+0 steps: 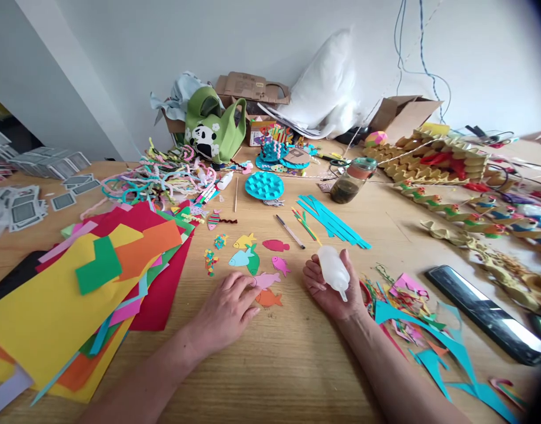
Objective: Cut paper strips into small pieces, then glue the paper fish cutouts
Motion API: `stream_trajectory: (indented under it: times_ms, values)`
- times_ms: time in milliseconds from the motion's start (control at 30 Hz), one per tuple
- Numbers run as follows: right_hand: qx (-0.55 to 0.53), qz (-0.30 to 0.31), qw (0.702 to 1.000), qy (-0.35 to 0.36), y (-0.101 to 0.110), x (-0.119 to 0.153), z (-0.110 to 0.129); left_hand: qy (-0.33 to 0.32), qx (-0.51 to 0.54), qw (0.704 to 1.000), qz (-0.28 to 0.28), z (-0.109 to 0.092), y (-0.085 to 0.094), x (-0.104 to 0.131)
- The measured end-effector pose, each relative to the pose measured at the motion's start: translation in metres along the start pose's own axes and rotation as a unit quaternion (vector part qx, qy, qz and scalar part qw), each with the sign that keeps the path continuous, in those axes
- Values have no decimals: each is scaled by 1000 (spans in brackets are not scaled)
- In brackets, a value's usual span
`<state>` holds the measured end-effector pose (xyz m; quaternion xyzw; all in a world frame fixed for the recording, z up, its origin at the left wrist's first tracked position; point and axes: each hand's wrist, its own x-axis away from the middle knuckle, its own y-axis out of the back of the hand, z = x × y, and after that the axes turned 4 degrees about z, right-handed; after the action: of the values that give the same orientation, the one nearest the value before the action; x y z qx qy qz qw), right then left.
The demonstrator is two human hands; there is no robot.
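Observation:
A translucent white glue bottle [334,268] lies in my right hand [341,297], palm up, with its nozzle pointing toward me and the fingers curled beside it. My left hand [228,309] rests on the table, fingers loosely extended, the fingertips at the edge of a lilac paper fish [268,281]. Just below that is an orange paper fish [269,298]. Farther up lie a light blue fish [240,258], a green fish [253,262], a yellow fish [244,241], a crimson fish [276,245] and a pink fish [281,265].
Coloured paper sheets [40,306] pile up at left. Blue strips [332,221], a pen [290,231] and a blue scalloped disc [264,186] sit ahead. Right of me are paper scraps [447,341], a black phone [482,312] and a glass jar [352,181].

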<state>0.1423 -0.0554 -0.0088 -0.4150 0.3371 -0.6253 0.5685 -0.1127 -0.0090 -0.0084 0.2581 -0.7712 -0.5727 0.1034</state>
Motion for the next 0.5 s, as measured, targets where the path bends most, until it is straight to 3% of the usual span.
stream_trajectory:
  times_ms: [300,500]
  values:
    - [-1,-3,1000,1,-3,2,-1,-15,17,1000,8,-5,4,-2]
    - [2,-3,1000,1,-5,2,-1,-64,27,997,24,-7,8,2]
